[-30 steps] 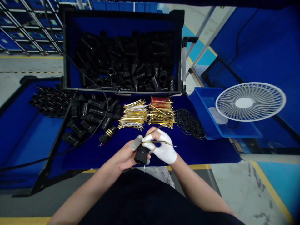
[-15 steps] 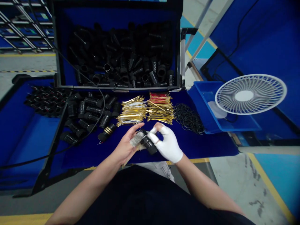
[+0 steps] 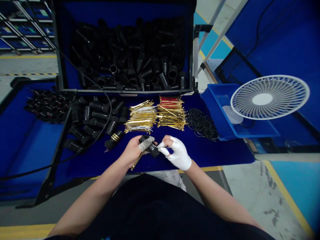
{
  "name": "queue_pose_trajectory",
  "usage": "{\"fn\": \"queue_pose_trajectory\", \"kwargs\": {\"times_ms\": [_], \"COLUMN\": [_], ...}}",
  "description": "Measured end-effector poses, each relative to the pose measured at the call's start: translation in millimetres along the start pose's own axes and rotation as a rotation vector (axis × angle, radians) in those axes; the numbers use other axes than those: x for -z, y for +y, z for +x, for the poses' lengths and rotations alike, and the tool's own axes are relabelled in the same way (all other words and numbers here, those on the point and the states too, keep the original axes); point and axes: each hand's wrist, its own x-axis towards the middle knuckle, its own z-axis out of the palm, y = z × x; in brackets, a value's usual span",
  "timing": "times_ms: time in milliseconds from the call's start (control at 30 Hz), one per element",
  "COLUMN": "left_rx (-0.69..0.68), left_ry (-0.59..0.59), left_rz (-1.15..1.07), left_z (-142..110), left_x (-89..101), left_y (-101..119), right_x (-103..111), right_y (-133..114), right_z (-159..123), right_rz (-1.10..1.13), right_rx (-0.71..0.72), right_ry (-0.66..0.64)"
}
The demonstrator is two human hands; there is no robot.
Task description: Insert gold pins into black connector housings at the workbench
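Observation:
My left hand, its thumb wrapped in a grey cover, is closed around a black ribbed cylindrical part that lies tilted across the fingers. A gold strip sticks out below the same hand. My right hand, in a white glove with bare fingertips, pinches a thin white wire at the right side of the part. Just ahead of both hands lie a bundle of gold and white strips and a bundle of gold and red strips.
Several black ribbed parts lie at left, one with gold bands. Behind stands a blue crate of similar parts. Black rings and a white fan are at right. A black cable crosses the left side.
The part has turned from upright to tilted in my left hand. The gold strips have gone from my right fingers to below my left hand. My right hand now pinches the white wire.

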Motion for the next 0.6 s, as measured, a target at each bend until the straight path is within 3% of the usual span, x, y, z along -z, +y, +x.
{"fn": "queue_pose_trajectory", "kwargs": {"times_ms": [100, 200, 300, 433, 500, 600], "left_rx": [-0.101, -0.134, -0.104, -0.172, -0.196, -0.126], "left_ry": [0.065, 0.088, 0.085, 0.143, 0.165, 0.138], "left_rz": [0.099, 0.130, 0.170, 0.408, 0.469, 0.345], "left_z": [3.3, 5.0, 8.4, 15.3, 17.4, 16.0], "left_x": [3.7, 0.2, -2.4, 2.7, 5.1, 4.3], "left_y": [-2.6, -6.8, -9.0, -7.8, -7.5, -7.0], "right_x": [-2.4, -10.6, -26.7, -47.9, -50.8, -40.1], "right_y": [-13.3, -28.0, -26.6, -11.3, -7.9, -6.6], "right_z": [9.4, 20.8, 26.6, 30.0, 34.2, 44.9], "right_rz": [0.448, 0.855, 0.932, 0.872, 0.835, 0.659], "right_rx": [-0.143, -0.191, -0.228, -0.191, -0.169, -0.233], "right_ry": [0.414, 0.586, 0.560, 0.483, 0.432, 0.276]}}
